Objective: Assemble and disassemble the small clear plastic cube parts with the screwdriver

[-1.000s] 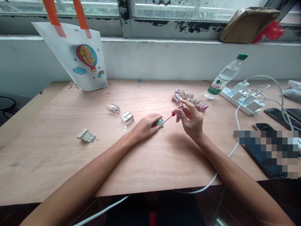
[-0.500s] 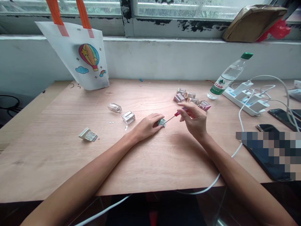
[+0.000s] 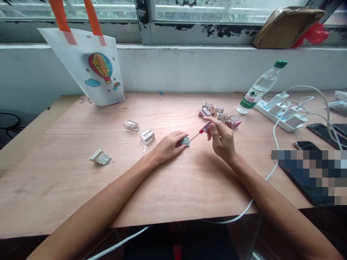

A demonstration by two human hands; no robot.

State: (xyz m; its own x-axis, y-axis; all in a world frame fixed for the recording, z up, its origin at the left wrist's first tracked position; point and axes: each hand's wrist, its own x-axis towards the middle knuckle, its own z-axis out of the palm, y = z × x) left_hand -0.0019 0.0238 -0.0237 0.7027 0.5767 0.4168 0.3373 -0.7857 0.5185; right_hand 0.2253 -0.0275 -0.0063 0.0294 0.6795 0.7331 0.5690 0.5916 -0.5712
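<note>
Here, a plywood desk point(image 3: 54, 187) under windows point(image 3: 217, 11).

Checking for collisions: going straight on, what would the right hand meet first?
Probably the small metal part under the left hand, at the tip of the right hand's red-handled screwdriver; depth unclear.

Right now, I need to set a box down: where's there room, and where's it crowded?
Bare desk lies between the left forearm and right forearm, and left of the left forearm, below the tote bag. It's crowded past the right hand at the small cases, and around the power strip and phones.
</note>
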